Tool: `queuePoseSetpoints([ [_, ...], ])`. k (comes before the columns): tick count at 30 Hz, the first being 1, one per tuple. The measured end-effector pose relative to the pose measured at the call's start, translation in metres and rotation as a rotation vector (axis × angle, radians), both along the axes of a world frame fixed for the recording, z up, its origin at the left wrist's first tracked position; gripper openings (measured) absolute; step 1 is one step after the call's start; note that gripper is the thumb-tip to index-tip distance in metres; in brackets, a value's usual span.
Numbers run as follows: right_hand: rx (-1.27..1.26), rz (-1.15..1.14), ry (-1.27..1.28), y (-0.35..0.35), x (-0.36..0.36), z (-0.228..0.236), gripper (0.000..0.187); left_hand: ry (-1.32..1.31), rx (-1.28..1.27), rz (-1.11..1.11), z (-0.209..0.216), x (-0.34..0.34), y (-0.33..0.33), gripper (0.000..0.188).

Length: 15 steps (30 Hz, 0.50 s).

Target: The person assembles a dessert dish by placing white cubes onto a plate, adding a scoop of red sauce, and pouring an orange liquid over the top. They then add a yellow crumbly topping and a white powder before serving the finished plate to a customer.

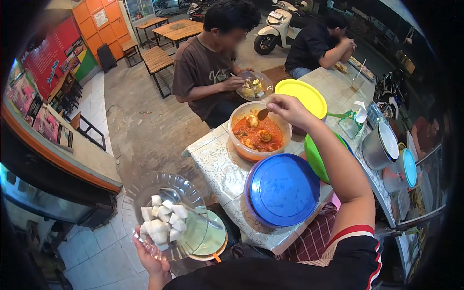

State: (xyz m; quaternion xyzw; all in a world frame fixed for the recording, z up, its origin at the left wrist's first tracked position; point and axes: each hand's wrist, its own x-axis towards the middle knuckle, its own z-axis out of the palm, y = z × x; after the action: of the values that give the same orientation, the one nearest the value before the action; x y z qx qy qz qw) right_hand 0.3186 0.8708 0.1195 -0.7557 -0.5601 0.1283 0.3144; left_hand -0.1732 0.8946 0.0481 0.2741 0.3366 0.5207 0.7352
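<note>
My left hand point(152, 258) is closed on the rim of a clear fluted plate point(130, 208) at the lower left. White chunks point(164, 220), like cut rice cake, lie on the plate beside a metal spoon point(200, 217). My right arm reaches forward over the table, and my right hand point(292, 111) grips a brown spoon point(263, 114) above a translucent tub point(237, 145). Red sauce point(249, 137) with several eggs fills much of that tub. Most of the spoon's handle is hidden by my fingers.
A blue-lidded tub point(285, 191) stands close to me on the patterned table point(208, 157). Yellow point(304, 96) and green point(316, 157) lids lie beyond it. A seated person point(208, 72) eats from a plate across the table; another person point(319, 48) sits farther right. A pale green container point(205, 237) is below my plate.
</note>
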Motion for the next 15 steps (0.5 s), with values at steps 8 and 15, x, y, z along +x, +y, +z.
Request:
queuePoseSetpoints([
  [8, -0.134, 0.280, -0.020, -0.016, 0.001, -0.029, 0.015, -0.003, -0.057, -0.059, -0.007, 0.011, -0.004, 0.044],
  [15, -0.046, 0.103, -0.082, -0.030, 0.006, -0.006, 0.016, -0.003, -0.047, -0.064, -0.004, 0.038, 0.001, 0.043],
])
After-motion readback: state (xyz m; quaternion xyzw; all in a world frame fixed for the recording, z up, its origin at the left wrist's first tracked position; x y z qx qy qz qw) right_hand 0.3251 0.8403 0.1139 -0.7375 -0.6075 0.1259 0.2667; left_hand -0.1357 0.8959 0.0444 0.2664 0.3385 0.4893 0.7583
